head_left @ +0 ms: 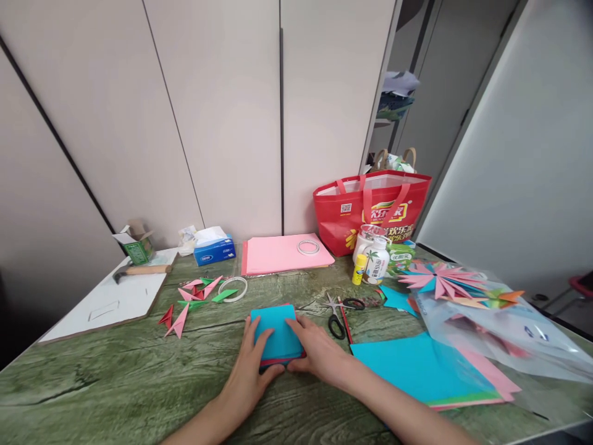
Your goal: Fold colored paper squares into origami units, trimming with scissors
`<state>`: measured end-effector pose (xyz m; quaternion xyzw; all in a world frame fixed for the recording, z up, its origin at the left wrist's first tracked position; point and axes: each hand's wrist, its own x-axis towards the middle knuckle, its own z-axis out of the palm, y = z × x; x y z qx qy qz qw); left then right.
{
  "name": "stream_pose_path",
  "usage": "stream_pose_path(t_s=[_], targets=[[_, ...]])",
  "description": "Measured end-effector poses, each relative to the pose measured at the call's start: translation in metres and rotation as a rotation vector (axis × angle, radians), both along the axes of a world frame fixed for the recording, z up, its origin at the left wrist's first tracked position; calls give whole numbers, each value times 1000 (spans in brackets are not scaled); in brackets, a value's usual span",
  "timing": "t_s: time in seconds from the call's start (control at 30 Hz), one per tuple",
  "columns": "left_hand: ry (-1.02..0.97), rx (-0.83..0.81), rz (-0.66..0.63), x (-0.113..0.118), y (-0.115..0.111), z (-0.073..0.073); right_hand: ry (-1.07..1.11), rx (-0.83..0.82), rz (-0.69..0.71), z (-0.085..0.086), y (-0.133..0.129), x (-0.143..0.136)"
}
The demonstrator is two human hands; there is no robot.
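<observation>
A small stack of square coloured paper [277,330], blue on top with red showing at the lower edge, lies on the table in front of me. My left hand [250,361] grips its left side, fingertips on the top sheet and thumb at the near edge. From the right, my right hand [317,349] holds the opposite side, its thumb also at the near edge. Close to the right hand lie black-handled scissors [337,326] and a red pencil [346,322]. Larger blue sheets [417,368] lie under my right forearm's far side.
Folded paper pieces [192,300] and a tape roll [233,289] lie left. Behind are a hammer [143,270], tissue box [214,250], pink paper [278,254] and red bag [338,216]. A glue stick [359,270], white bottle [376,262] and paper star [440,281] stand or lie right.
</observation>
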<state>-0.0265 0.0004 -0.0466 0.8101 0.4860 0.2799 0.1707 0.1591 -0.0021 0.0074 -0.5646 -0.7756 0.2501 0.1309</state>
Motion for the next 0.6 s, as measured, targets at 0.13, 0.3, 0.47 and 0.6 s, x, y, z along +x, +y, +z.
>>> stream_pose_path(t_s=[0.13,0.3,0.47,0.6], targets=[[-8,31,6,3,-1,-3,-12,16,24,1,0,4],[22,50,18,2,-2,0,24,58,41,1,2,10],[63,36,-8,-1,-1,8,83,74,26,-3,2,14],[59,-21,-32,-2,0,18,114,97,9,-4,1,16]])
